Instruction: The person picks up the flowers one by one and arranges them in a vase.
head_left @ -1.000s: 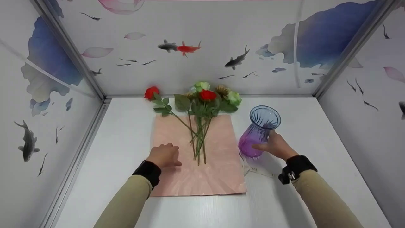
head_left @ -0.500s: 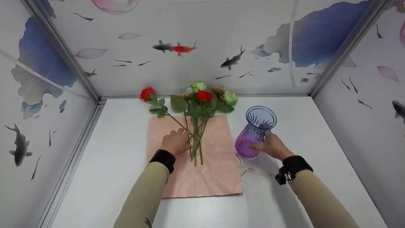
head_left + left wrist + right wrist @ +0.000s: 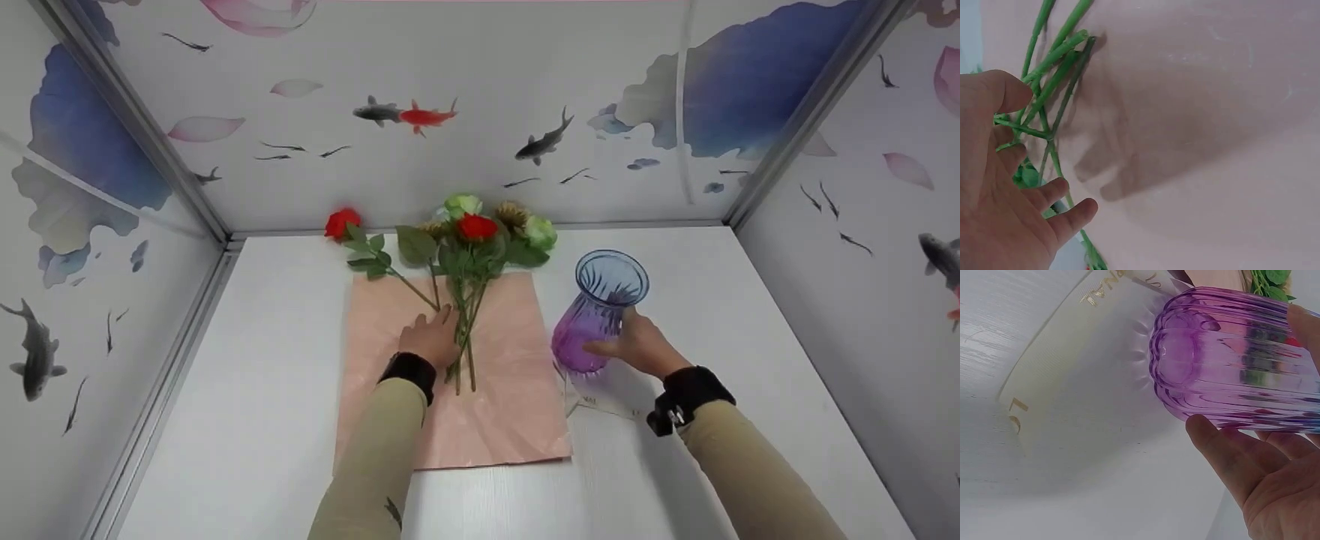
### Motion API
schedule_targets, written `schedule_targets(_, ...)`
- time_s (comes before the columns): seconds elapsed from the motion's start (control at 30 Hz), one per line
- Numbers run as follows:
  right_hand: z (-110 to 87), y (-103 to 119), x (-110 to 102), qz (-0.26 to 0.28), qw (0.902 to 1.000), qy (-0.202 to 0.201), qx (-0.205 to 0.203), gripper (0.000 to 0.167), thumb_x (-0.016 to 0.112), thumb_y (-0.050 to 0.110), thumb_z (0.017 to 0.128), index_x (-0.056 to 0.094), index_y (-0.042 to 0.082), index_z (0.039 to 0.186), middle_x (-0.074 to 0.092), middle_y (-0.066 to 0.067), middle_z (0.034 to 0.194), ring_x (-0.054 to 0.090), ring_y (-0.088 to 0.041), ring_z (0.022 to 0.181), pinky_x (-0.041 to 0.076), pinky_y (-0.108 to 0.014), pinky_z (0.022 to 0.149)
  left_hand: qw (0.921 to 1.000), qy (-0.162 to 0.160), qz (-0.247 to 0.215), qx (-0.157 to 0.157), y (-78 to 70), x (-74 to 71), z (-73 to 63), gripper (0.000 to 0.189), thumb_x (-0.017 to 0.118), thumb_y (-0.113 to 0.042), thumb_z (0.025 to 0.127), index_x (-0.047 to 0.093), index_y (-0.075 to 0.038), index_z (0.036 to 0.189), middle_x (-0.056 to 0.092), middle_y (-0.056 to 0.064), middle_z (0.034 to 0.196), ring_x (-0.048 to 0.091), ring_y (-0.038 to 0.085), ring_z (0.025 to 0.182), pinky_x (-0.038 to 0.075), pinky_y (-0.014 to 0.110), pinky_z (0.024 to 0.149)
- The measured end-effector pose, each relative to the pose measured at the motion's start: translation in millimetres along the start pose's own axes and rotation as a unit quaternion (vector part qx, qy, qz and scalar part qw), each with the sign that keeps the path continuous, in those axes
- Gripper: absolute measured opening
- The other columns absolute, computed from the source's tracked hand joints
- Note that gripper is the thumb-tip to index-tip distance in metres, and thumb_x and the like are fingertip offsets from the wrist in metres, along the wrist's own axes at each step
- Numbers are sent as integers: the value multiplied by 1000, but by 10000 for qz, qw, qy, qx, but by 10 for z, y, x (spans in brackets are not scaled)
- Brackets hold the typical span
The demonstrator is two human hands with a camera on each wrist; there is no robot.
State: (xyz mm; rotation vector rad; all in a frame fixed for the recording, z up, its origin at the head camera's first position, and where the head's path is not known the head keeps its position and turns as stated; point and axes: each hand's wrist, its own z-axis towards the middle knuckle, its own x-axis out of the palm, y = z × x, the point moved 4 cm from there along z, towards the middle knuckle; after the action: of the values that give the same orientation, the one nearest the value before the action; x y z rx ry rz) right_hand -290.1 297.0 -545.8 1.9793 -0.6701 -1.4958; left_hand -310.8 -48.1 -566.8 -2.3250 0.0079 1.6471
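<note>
My right hand (image 3: 646,346) grips a glass vase (image 3: 589,330), blue at the flared rim and purple at the base, and tilts it slightly. In the right wrist view, the thumb and fingers wrap the ribbed vase (image 3: 1224,354) from both sides. A bunch of flowers lies on pink wrapping paper (image 3: 517,427), its green stems (image 3: 471,367) crossing toward me. At the stems is my left hand (image 3: 429,339), thumb and index finger beside them. The left wrist view shows the other fingers of that hand (image 3: 999,197) spread, unclosed around the stems.
Red roses (image 3: 477,227), green blooms (image 3: 540,232) and leaves sit at the back, near the wall. A pale ribbon (image 3: 611,409) with gold lettering lies under and beside the vase. Panels printed with fish (image 3: 544,145) enclose the white table (image 3: 225,390) at the back and sides.
My left hand has moved right and forward, from the left part of the paper to the flower stems. The right hand keeps holding the vase in about the same place.
</note>
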Motion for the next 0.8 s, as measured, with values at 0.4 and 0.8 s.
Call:
schedule_targets(0.4, 5, -17, 4, 149, 9995, 133, 252, 122, 88, 49, 77, 13, -1, 160, 42, -30, 154, 43, -48, 141, 36, -62, 113, 9994, -236, 210, 140, 43, 56, -74, 60, 56, -13, 105, 31, -11, 160, 46, 20, 152, 48, 42, 135, 47, 54, 104)
schedule_targets(0.8, 7, -12, 0, 157, 9996, 136, 190, 121, 88, 48, 77, 14, 0, 160, 43, -30, 154, 42, -47, 142, 35, -62, 113, 9953, -895, -281, 221, 138, 22, 34, 52, 61, -8, 102, 46, 0, 151, 61, 28, 130, 63, 42, 115, 55, 52, 90)
